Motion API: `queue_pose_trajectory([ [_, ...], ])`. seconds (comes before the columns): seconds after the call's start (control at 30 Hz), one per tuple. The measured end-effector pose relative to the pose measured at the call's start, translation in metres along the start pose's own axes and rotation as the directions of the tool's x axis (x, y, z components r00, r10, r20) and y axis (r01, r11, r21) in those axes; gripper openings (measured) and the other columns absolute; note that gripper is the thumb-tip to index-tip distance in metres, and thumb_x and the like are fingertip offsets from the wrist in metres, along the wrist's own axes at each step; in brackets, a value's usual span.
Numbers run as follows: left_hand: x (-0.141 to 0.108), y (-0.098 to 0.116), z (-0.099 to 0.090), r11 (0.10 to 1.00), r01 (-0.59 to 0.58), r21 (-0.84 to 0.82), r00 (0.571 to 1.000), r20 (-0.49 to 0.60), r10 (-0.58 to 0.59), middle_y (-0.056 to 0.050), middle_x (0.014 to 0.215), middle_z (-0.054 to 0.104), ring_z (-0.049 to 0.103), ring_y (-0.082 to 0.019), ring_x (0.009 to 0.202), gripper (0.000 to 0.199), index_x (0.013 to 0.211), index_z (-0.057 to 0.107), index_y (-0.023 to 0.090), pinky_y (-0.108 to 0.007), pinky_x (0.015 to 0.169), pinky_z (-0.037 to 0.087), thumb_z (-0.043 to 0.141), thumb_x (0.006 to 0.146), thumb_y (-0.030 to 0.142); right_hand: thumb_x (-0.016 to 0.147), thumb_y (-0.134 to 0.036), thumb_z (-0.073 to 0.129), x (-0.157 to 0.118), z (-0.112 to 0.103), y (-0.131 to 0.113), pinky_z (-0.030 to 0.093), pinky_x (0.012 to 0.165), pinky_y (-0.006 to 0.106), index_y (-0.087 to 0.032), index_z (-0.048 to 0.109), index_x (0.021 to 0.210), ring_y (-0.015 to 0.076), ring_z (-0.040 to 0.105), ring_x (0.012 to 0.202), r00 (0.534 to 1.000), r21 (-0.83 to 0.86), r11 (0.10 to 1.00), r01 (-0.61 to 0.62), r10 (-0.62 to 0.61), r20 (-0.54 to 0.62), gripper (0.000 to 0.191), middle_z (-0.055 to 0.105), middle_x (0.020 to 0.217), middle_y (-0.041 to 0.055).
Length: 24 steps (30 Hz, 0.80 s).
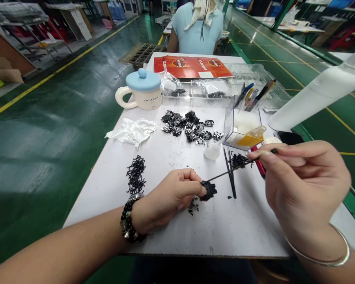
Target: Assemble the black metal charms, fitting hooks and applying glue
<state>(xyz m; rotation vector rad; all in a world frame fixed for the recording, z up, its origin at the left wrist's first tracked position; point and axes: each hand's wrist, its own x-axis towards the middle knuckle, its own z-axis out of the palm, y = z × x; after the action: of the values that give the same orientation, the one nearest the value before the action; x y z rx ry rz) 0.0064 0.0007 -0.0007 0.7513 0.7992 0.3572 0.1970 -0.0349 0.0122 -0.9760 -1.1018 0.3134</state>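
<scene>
My left hand (180,191) pinches a small black plastic part (209,191) between thumb and fingers, low over the white table. In my right hand (301,181), closed at the fingertips, is a thin dark rod-like tool (229,171); its far tip meets the top of the black part, though I cannot tell whether it enters it. Small silvery pieces (193,206) lie partly hidden beneath my left hand. Black tweezers (231,177) rest between the hands. Behind them is a pile of small black hooked pieces (239,160).
More black hooked pieces (136,173) lie at left. Farther back are black-and-silver assemblies (192,126), a small white bottle (213,150), a crumpled tissue (133,132), a lidded mug (146,94) and a clear box (242,126) of tools. A white bottle (316,92) leans at right; a person (197,29) sits ahead.
</scene>
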Motion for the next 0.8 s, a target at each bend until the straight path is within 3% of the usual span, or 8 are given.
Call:
queue_pose_trajectory([
  [0.7,-0.0002,0.0011,0.0013,1.000,-0.001,0.025,1.000,-0.013,0.001,0.013,0.032,0.037,0.021,0.000,0.028,0.013,0.070,0.049,0.017,-0.017,0.035,0.014,0.061,0.066,0.012,0.061,0.000,0.072,-0.0037,0.0017,0.0030,0.056,0.047,0.031,-0.016,0.063,0.073,0.0223,0.069,0.062,0.996,0.013,0.996,0.084,-0.084,-0.021,0.022,0.066,0.065,-0.0003],
  [0.8,-0.0002,0.0007,0.0007,1.000,0.000,0.018,1.000,-0.010,0.000,0.013,0.032,0.037,0.021,0.000,0.028,0.013,0.070,0.049,0.017,-0.018,0.035,0.012,0.061,0.067,0.012,0.061,0.004,0.070,-0.0012,0.0012,0.0033,0.056,0.049,0.032,-0.013,0.063,0.073,0.0218,0.069,0.062,0.988,0.028,0.988,0.152,-0.151,-0.041,0.023,0.065,0.065,0.0002],
])
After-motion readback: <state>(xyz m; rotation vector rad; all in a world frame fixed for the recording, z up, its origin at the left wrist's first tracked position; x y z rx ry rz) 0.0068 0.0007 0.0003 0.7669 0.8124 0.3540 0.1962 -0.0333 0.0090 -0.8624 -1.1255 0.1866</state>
